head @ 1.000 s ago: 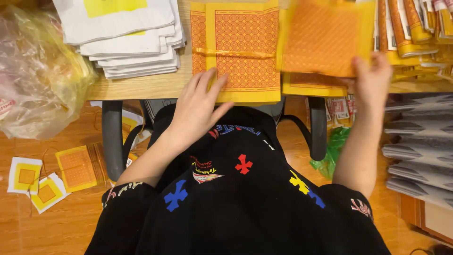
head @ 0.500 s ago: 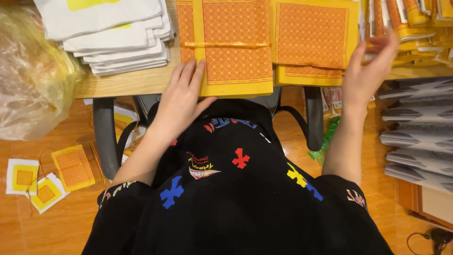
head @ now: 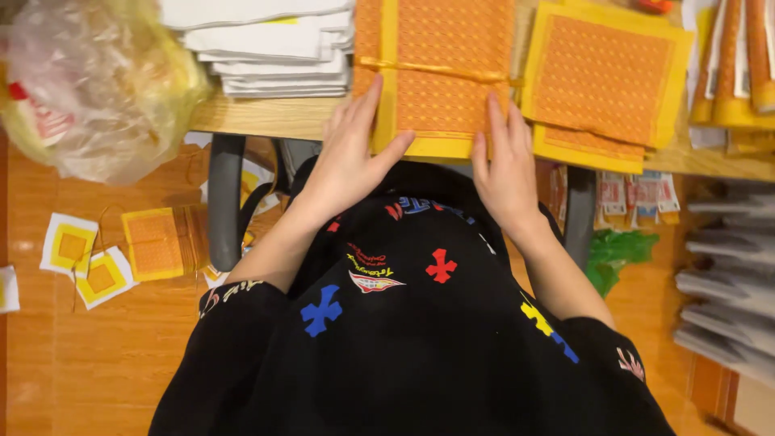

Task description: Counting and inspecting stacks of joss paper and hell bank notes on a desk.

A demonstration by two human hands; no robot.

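Both hands, left hand (head: 351, 157) and right hand (head: 504, 173), are being pressed flat, fingers spread, on the ribbon-tied orange-and-yellow paper bundle (head: 440, 73) at the wooden bench (head: 266, 117) edge; tying appears done, while loose matching sheets (head: 601, 81) are lying right of them.

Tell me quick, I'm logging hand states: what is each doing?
Left hand: open, flat on the orange paper stack.
Right hand: open, flat on the same stack.
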